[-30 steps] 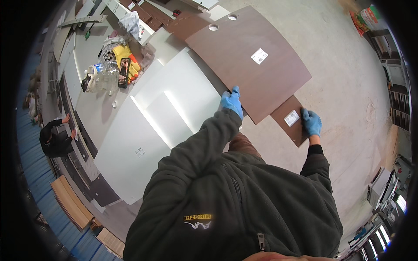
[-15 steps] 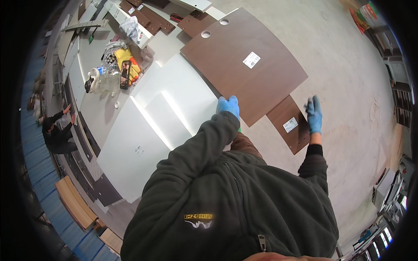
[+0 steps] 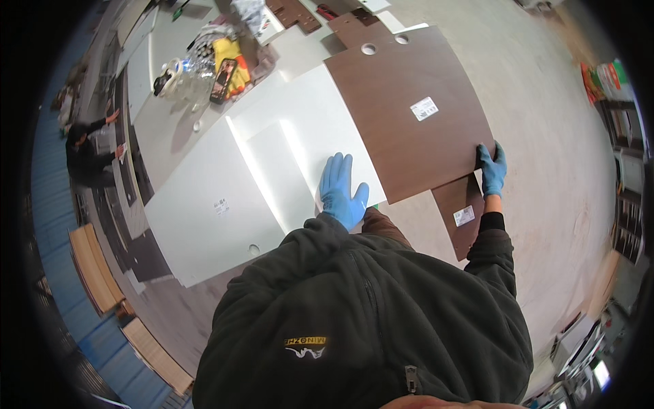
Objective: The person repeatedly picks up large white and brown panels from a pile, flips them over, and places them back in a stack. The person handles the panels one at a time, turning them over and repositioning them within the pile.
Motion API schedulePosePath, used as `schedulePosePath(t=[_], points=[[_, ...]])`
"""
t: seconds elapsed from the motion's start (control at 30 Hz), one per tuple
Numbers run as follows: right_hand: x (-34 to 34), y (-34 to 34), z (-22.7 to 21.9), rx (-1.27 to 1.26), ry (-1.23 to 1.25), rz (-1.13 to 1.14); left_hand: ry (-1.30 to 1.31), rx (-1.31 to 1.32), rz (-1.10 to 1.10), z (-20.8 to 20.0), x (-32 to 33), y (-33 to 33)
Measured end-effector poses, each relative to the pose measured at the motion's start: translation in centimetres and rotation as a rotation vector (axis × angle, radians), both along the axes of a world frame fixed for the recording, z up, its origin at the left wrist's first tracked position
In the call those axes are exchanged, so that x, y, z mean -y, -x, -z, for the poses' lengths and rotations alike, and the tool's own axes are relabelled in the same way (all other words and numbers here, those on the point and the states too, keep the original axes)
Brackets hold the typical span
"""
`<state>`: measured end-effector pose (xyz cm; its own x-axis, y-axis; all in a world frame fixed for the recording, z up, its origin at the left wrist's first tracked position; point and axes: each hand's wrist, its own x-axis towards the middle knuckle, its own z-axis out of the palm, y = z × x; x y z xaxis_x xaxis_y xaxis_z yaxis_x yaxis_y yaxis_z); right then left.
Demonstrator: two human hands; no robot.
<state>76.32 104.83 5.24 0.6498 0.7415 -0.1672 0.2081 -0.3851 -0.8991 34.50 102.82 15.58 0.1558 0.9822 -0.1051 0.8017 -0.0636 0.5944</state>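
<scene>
A large dark brown panel (image 3: 398, 146) with a white label and two round holes at its far edge lies ahead of me. My right hand (image 3: 494, 167), in a blue glove, is at its near right corner, thumb and fingers curled round the edge. My left hand (image 3: 344, 191), also gloved in blue, is spread out over the glossy white panel (image 3: 310, 102), palm down; whether it presses on the surface I cannot tell. A smaller brown panel (image 3: 462, 235) with a label sits partly under the large one, close to my right forearm.
Another white panel (image 3: 197, 184) with a label and a round hole lies to the left. Beyond are yellow gloves (image 3: 238, 82), a phone (image 3: 223, 80) and clear plastic bottles (image 3: 194, 88). A co-worker (image 3: 88, 157) handles long dark panels at far left. Shelves (image 3: 630, 191) line the right.
My left hand has left the brown panel's edge and spread over the white panel. My right hand has closed on the brown panel's corner. The panel has turned slightly.
</scene>
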Motion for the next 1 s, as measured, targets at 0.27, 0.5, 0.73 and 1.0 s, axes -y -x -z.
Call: schedulePosePath(t=[0.27, 0.5, 0.73, 1.0], points=[[-0.6, -0.3, -2.1, -0.057, 0.079, -0.128, -0.091, 0.018, 0.017, -0.5, 4.2, 5.2], [-3.8, 12.4, -8.2, 1.044, -0.344, -0.487, -0.350, -0.029, -0.527, -1.0, 10.9, 12.2], [0.6, 35.7, -11.2, 0.255, -0.438, -1.290, -0.329, 0.457, -1.838, 6.0, 19.2, 28.7], [6.2, 47.0, -11.0, 0.595, -0.205, -1.375, -0.020, 1.431, -1.627, 6.1, 22.1, 38.3]])
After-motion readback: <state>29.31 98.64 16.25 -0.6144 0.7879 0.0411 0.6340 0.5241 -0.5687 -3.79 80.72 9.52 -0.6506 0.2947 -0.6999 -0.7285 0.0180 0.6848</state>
